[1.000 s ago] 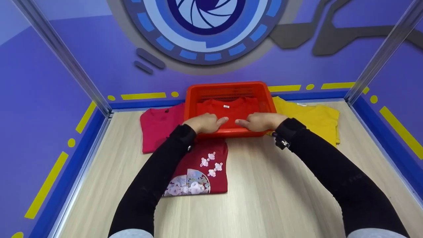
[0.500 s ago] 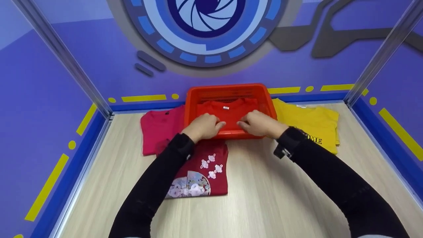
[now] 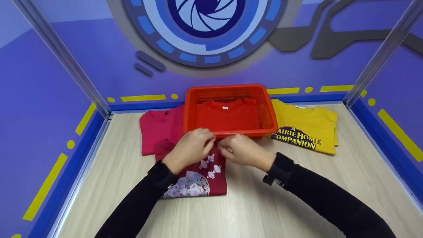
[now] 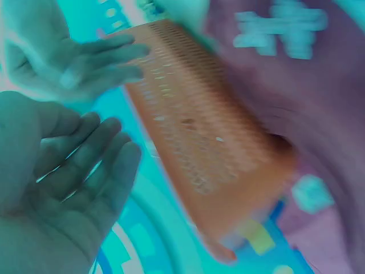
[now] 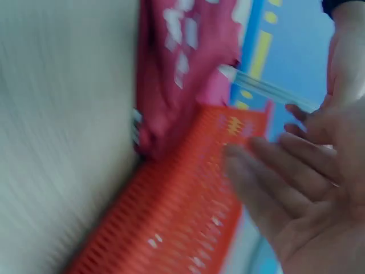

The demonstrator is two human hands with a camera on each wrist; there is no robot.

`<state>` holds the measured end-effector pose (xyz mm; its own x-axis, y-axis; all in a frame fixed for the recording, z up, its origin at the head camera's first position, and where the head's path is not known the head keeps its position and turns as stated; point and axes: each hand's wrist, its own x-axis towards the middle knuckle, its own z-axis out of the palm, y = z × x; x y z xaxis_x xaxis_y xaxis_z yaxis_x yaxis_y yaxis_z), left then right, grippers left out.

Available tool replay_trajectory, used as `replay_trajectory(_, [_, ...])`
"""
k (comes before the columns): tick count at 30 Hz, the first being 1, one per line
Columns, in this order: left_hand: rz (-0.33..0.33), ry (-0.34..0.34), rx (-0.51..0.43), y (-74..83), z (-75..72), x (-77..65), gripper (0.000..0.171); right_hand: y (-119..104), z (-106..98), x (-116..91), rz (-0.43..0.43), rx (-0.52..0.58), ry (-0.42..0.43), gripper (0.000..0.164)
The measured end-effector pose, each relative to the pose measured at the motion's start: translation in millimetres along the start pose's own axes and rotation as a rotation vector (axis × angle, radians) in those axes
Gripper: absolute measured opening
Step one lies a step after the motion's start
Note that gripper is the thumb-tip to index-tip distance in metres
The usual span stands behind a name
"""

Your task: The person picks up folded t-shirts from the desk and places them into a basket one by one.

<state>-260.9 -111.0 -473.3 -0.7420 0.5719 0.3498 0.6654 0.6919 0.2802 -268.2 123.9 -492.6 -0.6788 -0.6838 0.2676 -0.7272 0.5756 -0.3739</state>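
Observation:
My left hand point(image 3: 192, 147) hovers before the front of an orange-red plastic basket point(image 3: 189, 110), over a folded dark red shirt point(image 3: 216, 185) with white flower motifs. Close beside it is my right hand point(image 3: 244, 150), its fingers toward the left one. Both wrist views show relaxed, slightly bent fingers holding nothing: the left hand point(image 4: 63, 182) and the right hand point(image 5: 302, 188) are apart from the perforated basket wall point(image 4: 188, 125). Inside the basket lies a folded red shirt point(image 3: 228, 115) with a white neck label. The wrist views are blurred.
A folded pink shirt point(image 3: 160, 129) lies left of the basket, partly under the dark red one. To the right is a folded yellow shirt point(image 3: 307, 122) with dark lettering. Blue-purple panels point(image 3: 99, 59) wall in the wooden table point(image 3: 257, 205).
Both hands have left the basket's front rim and the red shirt inside, moving back toward the body and closer together. The yellow shirt's print has come into view. The basket stays put.

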Motion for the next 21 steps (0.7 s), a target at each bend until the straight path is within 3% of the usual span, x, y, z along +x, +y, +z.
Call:
replay_trajectory(4, [-0.105,-0.106,0.064,-30.3,4.2,-31.1,0.016,-3,25,3,0.067,-0.044,-0.103,0.016])
replay_trajectory(8, [-0.28,-0.157,0.134,-61.6,0.0,-60.9,0.008,-8,41,10,0.103,-0.067,-0.127,0.021])
replay_trajectory(11, [-0.353,-0.201,0.144,-75.2,-2.6,-78.0,0.007,-10,51,13,0.092,-0.108,-0.152,0.03])
replay_trajectory(15, [-0.36,-0.257,0.105,-81.9,-2.7,-87.0,0.013,-11,61,13,0.093,-0.182,-0.196,0.035])
replay_trajectory(21, [-0.378,-0.306,0.1,-78.8,-2.6,-81.4,0.016,-13,62,8,0.14,-0.196,-0.208,0.033])
